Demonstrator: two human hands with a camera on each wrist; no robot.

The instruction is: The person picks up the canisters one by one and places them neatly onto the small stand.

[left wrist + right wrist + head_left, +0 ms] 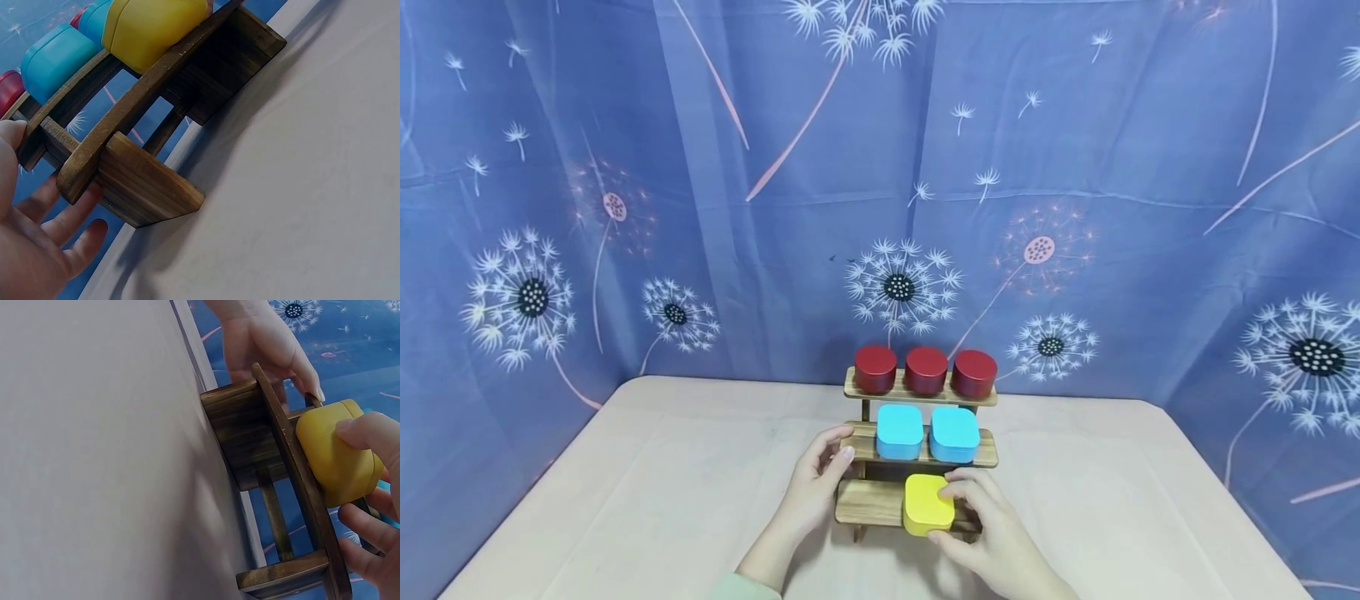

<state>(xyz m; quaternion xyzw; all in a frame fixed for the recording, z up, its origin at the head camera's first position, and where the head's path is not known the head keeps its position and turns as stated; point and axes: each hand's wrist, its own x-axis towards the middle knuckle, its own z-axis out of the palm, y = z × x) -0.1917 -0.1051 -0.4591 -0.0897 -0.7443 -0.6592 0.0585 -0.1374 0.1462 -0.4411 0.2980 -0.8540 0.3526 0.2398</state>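
Observation:
A three-tier wooden display stand [871, 502] stands on the table. My left hand [815, 483] holds the left end of its middle tier, thumb on top and fingers spread around the side. On the bottom tier is a yellow square tin with rounded corners [927, 502], pinched between the thumb and fingers of my right hand [1000, 533]. In the right wrist view, the thumb presses the side of the yellow tin [331, 456]. Two light-blue square tins [899, 432] sit on the middle tier, and three round dark-red tins [927, 371] line the top tier.
A pale cloth covers the table [700, 467], its rounded back corners on either side of the stand. Blue curtains with dandelion prints [820, 250] hang close behind the top tier and along both sides.

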